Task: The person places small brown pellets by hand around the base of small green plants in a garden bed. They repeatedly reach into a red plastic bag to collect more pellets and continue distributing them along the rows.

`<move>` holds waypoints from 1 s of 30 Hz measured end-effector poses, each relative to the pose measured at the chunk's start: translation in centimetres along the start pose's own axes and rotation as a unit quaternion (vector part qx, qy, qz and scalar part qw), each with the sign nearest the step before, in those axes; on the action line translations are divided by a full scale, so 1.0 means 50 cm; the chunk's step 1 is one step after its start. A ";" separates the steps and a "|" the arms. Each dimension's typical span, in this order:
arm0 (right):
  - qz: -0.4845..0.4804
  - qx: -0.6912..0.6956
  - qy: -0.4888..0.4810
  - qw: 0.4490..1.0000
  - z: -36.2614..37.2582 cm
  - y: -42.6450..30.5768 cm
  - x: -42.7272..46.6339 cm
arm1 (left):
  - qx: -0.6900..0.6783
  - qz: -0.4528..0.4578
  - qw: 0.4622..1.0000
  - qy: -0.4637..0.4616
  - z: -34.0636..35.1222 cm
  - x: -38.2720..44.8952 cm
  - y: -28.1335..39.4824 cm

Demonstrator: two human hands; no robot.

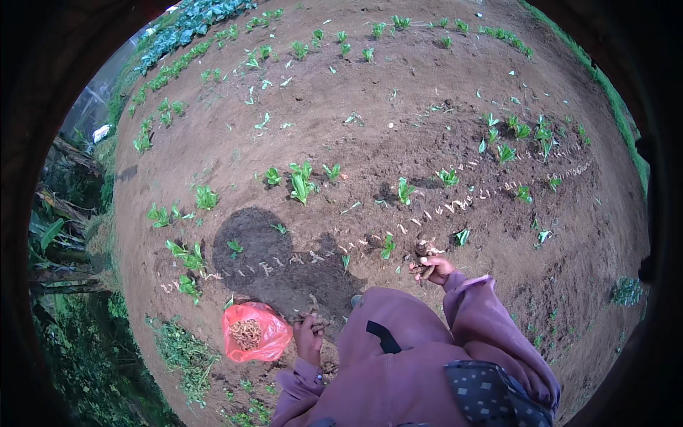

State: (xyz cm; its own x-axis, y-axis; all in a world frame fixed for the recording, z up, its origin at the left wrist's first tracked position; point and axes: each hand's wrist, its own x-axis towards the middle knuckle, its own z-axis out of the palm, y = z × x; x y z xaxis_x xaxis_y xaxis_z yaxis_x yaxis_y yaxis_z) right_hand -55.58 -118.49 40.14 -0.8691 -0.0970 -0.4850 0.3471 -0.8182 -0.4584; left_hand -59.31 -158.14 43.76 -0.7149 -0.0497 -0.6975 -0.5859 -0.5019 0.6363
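Note:
My right hand [438, 268] is closed around several brown, finger-like rhizomes [426, 248], perhaps ginger or turmeric, above the soil. My left hand [308, 335] grips a knobbly brown rhizome piece [315, 319] between thumb and fingers. Just left of it, an open red plastic bag [275, 333] stands on the ground with many small rhizome pieces [246, 334] inside. Rows of pale rhizome pieces [453, 206] lie on the brown soil ahead, and another short row [299, 259] lies partly in my shadow.
Leafy green seedlings [301, 184] grow in rows across the sloping bed. Weeds [187, 357] lie left of the bag. Bluish leafy crops [187, 26] stand at the top left, and grass [603, 80] borders the right. Trees and shrubs [90, 363] fill the lower left.

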 end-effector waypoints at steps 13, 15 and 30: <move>0.125 -0.108 0.066 0.984 -0.109 -0.009 0.349 | 0.038 0.014 0.996 0.075 0.097 0.253 -0.098; 0.164 -0.099 0.022 0.981 -0.150 -0.022 0.389 | 0.043 0.019 0.996 0.073 0.111 0.293 -0.148; 0.083 -0.355 0.131 0.922 -0.493 0.043 0.732 | 0.115 0.026 0.990 0.071 0.255 0.807 -0.523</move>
State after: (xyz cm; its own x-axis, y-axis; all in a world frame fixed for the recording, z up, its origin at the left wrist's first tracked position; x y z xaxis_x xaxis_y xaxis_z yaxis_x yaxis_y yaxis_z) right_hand -77.95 -109.85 3.04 -0.7002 0.0289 -0.7134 0.6921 -0.2180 -0.6881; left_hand -77.71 -136.02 3.16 -0.6946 -0.2003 -0.6909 -0.6327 -0.2869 0.7193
